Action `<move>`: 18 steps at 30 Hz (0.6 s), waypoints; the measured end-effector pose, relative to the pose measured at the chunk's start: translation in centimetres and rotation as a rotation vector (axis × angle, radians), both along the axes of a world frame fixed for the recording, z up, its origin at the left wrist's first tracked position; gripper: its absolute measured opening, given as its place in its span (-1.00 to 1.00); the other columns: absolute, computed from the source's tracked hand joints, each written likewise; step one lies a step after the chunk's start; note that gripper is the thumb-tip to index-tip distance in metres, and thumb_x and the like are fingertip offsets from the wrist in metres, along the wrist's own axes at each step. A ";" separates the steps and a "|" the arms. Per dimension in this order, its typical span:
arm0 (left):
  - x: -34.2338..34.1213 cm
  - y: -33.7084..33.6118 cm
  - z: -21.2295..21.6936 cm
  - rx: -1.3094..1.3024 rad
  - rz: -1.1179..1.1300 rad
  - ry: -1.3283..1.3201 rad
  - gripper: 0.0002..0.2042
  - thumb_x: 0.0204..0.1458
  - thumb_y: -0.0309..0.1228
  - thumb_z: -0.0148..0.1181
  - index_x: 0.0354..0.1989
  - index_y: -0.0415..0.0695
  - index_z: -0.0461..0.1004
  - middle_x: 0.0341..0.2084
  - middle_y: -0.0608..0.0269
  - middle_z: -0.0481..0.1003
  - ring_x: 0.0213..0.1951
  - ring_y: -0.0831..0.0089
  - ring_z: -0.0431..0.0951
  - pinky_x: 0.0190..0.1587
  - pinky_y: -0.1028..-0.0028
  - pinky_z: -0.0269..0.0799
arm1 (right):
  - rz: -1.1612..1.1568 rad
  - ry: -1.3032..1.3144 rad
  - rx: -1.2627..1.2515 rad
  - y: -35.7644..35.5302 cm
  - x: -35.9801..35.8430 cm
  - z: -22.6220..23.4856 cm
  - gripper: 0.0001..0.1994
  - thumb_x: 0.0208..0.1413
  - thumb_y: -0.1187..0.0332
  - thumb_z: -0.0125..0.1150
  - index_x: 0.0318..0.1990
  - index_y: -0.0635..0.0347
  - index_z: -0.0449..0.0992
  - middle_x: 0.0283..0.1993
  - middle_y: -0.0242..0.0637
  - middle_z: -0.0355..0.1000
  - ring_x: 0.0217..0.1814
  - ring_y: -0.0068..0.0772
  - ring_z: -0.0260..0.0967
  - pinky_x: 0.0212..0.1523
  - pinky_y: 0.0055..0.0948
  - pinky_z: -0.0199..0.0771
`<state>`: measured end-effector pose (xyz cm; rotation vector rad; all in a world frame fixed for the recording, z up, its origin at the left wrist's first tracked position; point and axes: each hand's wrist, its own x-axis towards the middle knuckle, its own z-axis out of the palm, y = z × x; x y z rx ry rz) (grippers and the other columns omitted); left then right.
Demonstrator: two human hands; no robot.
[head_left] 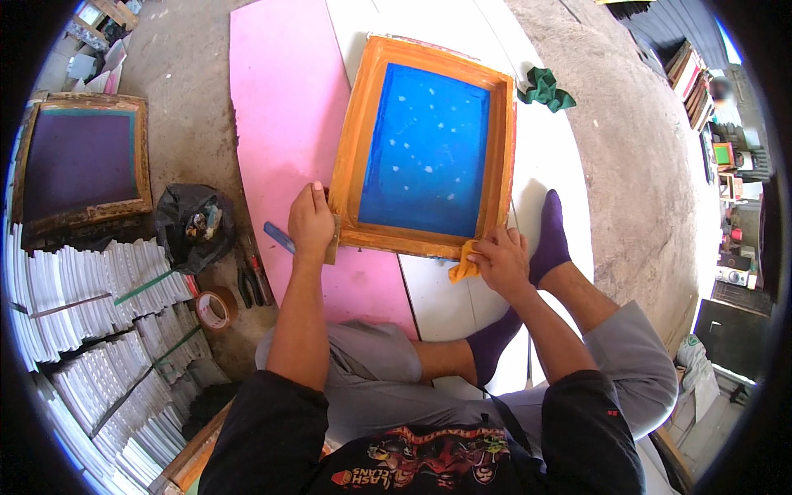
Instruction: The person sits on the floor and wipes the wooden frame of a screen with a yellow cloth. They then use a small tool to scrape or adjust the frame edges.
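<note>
A wooden silk-screen frame (351,157) with a blue mesh (437,157) dotted with pale spots is before me, on a pink and white board. My left hand (312,219) is closed at its lower left corner, thumb along the edge. A small flat brown piece (333,243) shows between that hand and the frame; how it is held is hidden. Left of the same hand, a blue strip-like tool (279,237) sticks out, partly covered by it. At the lower right corner my right hand (503,257) pinches a yellow-orange cloth (464,266) against the frame's near edge.
A crumpled dark green cloth (547,91) lies right of the frame. On the left are another screen frame (142,157), a black bag (194,262) with scraps, brown tape (216,308), pliers (246,280) and bundled paper stacks (91,289). My socked foot (551,239) rests near my right hand.
</note>
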<state>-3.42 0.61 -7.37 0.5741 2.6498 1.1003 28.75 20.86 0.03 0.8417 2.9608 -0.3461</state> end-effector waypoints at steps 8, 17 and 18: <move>-0.2 -0.4 -0.3 0.039 -0.007 -0.029 -0.55 0.45 -0.11 -0.12 -0.23 -0.23 0.56 -0.31 -0.14 0.61 -0.19 -0.18 0.59 -0.13 -0.03 0.46 | 0.062 0.144 0.034 1.6 2.2 -0.5 -0.80 0.01 0.26 0.51 -0.18 -0.01 0.74 -0.08 -0.36 0.49 0.02 -0.15 0.35 0.09 -0.13 0.31; 0.0 0.0 1.0 0.056 -0.091 -0.073 -0.60 0.28 -0.06 0.20 0.01 -0.16 0.60 -0.22 0.05 0.63 -0.19 0.07 0.64 -0.12 0.14 0.53 | -0.005 0.509 -0.312 -1.0 -12.1 -3.0 -0.85 0.09 0.41 0.45 -0.18 0.15 0.71 -0.15 -0.20 0.56 -0.16 -0.02 0.56 -0.14 -0.14 0.59; -0.1 -0.2 1.3 0.055 -0.086 -0.097 -0.60 0.28 -0.06 0.20 0.04 -0.14 0.60 -0.22 0.05 0.62 -0.19 0.08 0.64 -0.12 0.14 0.53 | 0.035 0.507 -0.298 -1.5 -14.6 -3.2 -0.84 0.13 0.37 0.43 -0.14 0.14 0.70 -0.16 -0.18 0.56 -0.17 -0.01 0.57 -0.15 -0.12 0.59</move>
